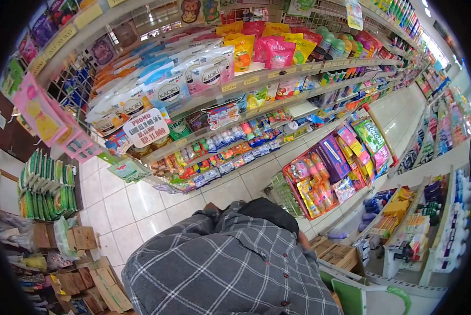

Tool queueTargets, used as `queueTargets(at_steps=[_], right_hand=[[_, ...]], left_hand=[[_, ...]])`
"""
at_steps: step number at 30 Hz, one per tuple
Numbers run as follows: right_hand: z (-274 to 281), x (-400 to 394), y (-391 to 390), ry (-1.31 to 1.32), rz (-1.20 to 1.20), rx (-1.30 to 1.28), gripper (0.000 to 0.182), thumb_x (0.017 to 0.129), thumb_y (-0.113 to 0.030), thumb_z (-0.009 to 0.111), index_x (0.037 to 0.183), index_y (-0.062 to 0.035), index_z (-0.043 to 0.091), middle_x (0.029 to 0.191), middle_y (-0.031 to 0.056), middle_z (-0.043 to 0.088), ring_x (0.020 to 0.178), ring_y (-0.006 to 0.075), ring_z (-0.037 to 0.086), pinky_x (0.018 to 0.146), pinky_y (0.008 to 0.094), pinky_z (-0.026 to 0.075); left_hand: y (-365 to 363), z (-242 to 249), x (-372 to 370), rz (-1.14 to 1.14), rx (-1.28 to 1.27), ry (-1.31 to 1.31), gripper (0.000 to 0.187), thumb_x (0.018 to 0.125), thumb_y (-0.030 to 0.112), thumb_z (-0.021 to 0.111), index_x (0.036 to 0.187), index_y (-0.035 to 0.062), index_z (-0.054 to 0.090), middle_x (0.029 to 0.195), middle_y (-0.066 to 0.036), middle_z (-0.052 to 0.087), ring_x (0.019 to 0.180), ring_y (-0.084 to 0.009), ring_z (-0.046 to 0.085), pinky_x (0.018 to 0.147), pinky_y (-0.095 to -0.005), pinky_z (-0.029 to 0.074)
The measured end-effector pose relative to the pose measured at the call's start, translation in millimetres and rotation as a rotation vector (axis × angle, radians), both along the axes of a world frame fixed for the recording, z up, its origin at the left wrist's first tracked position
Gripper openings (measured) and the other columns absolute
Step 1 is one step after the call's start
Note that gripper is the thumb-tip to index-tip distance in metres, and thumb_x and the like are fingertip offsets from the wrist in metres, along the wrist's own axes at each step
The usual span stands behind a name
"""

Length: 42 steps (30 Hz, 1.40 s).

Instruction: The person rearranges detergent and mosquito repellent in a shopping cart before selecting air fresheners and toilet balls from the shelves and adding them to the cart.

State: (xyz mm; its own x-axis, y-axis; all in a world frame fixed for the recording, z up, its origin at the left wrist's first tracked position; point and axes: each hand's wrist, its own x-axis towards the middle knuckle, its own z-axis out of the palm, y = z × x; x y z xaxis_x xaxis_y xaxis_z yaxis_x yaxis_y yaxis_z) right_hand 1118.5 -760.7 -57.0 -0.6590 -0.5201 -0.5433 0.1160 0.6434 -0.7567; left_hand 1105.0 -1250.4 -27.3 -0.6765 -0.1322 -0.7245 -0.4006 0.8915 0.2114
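Note:
I look down on a grey plaid shirt [204,257] that fills the lower middle. A small dark shape at the end of the left sleeve seems to be my left hand [212,206]; its fingers cannot be made out. At the right side of the shirt a sliver of skin, perhaps my right hand [302,240], shows with its fingers hidden. Just beyond it stands a red-rimmed cart [283,181], loaded with orange-capped bottles [317,170], a purple box [331,155] and a green Ekonomi pack [369,137]. Neither hand visibly holds anything.
Ahead runs a shelf with white Kaori pouches [168,92], yellow and pink Stella pouches [280,54] and a promo sign [146,128]. Green packs [46,184] and cardboard boxes [83,239] stand left. Shelving with white bottles [456,220] and a green-edged chair [398,296] are right.

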Motion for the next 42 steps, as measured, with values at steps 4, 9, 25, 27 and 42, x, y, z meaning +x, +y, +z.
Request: queueTargets(at_steps=[4, 9, 25, 27, 42], right_hand=[[102.3, -123.3, -78.1, 0.132, -0.279, -0.019, 0.050, 0.093, -0.045, 0.055, 0.086, 0.0019, 0.068, 0.082, 0.0149, 0.069, 0.081, 0.0233, 0.065, 0.077, 0.0350, 0.049], [201.2, -201.9, -130.1, 0.148, -0.458, -0.370, 0.037, 0.097, -0.033, 0.054, 0.092, 0.0007, 0.068, 0.083, 0.0080, 0.067, 0.080, 0.0155, 0.061, 0.076, 0.0304, 0.048], [552.3, -216.7, -119.8, 1.151, -0.357, -0.563, 0.047, 0.086, -0.027, 0.066, 0.122, 0.0021, 0.054, 0.108, 0.0116, 0.060, 0.096, 0.0189, 0.059, 0.092, 0.0348, 0.045], [625.5, -189.5, -122.9, 1.480, -0.331, -0.653, 0.064, 0.084, -0.046, 0.065, 0.122, 0.0046, 0.052, 0.110, 0.0176, 0.059, 0.097, 0.0251, 0.059, 0.092, 0.0393, 0.045], [697.7, -153.2, -87.7, 1.920, 0.311, -0.177, 0.061, 0.081, -0.039, 0.069, 0.124, -0.0029, 0.046, 0.106, 0.0130, 0.058, 0.098, 0.0248, 0.058, 0.092, 0.0419, 0.045]], left_hand=[[-32.2, -22.4, -25.9, -0.312, -0.081, 0.018, 0.037, 0.080, 0.041, 0.067, 0.103, 0.0128, 0.072, 0.101, -0.013, 0.070, 0.093, -0.0303, 0.068, 0.079, -0.0389, 0.055], [-72.4, -45.4, -54.5, -0.313, 0.116, 0.297, 0.039, 0.087, 0.038, 0.061, 0.094, 0.0012, 0.070, 0.088, -0.017, 0.070, 0.082, -0.0326, 0.069, 0.068, -0.0428, 0.055], [-110.6, -111.0, -111.5, -0.829, 0.306, 0.457, 0.031, 0.065, 0.034, 0.074, 0.079, 0.0065, 0.069, 0.077, -0.016, 0.065, 0.074, -0.0380, 0.064, 0.062, -0.0474, 0.050], [-98.9, -97.5, -114.7, -0.929, 0.198, 0.461, 0.028, 0.067, 0.032, 0.074, 0.077, 0.0060, 0.069, 0.078, -0.016, 0.066, 0.076, -0.0379, 0.065, 0.064, -0.0460, 0.052], [-102.8, -57.2, -88.5, -0.738, 0.099, 0.317, 0.031, 0.071, 0.035, 0.071, 0.081, 0.0063, 0.067, 0.085, -0.017, 0.067, 0.081, -0.0366, 0.065, 0.069, -0.0452, 0.053]])
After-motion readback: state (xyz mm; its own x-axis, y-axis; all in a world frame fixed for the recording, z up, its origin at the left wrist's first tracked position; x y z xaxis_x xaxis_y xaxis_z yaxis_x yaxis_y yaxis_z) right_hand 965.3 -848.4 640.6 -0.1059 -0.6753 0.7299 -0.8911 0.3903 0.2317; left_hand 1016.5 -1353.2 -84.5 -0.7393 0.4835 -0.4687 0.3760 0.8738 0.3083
